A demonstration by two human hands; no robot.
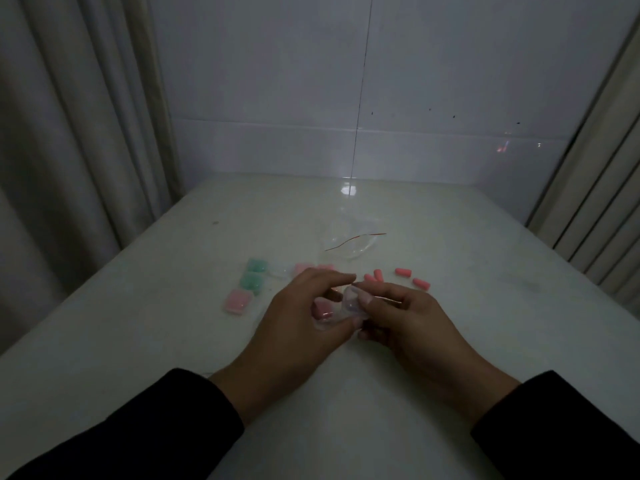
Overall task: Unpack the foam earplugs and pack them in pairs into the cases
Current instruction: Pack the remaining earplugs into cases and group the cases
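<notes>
Earplugs, pink foam cylinders (322,309), sit inside the small clear plastic case (341,308) pinched between my left hand (304,317) and right hand (401,320) above the white table (138,341); I should press the lid evenly until shut.

Curtain (69,133): pale folds, left of the frame
Wall (415,81): white tiles, top centre
Second curtain (595,209): right edge
Table (173,341): pale glossy top, lower half
</notes>
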